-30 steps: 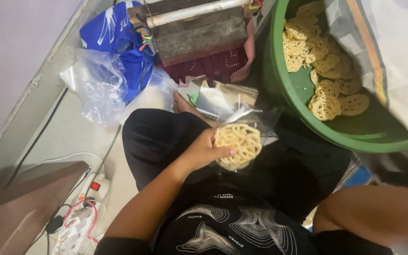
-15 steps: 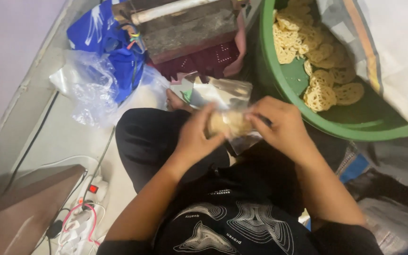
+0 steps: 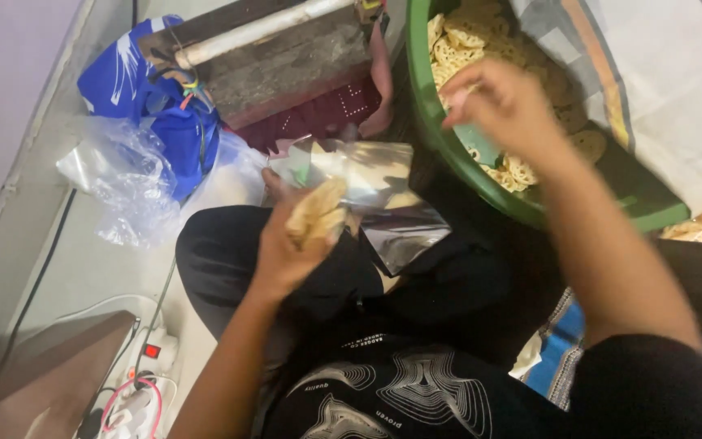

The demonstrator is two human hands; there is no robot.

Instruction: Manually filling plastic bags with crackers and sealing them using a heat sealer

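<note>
My left hand (image 3: 290, 244) grips a stack of round, lattice-patterned yellow snacks (image 3: 316, 213) partly inside a clear plastic bag (image 3: 383, 203) that rests over my lap. My right hand (image 3: 504, 106) reaches into the green plastic tub (image 3: 440, 138) at the upper right, its fingers curled over the pile of the same snacks (image 3: 469, 41). Whether it has one in its fingers is blurred. I sit cross-legged in black clothes.
A blue plastic bag (image 3: 136, 85) and a crumpled clear bag (image 3: 123, 183) lie on the floor at the left. A wooden block with a pale bar (image 3: 286, 49) stands ahead. A power strip with cables (image 3: 144, 378) sits at the lower left beside a brown board.
My right hand left the bag at my lap and moved up right into the green tub. My left hand keeps holding the snacks and bag.
</note>
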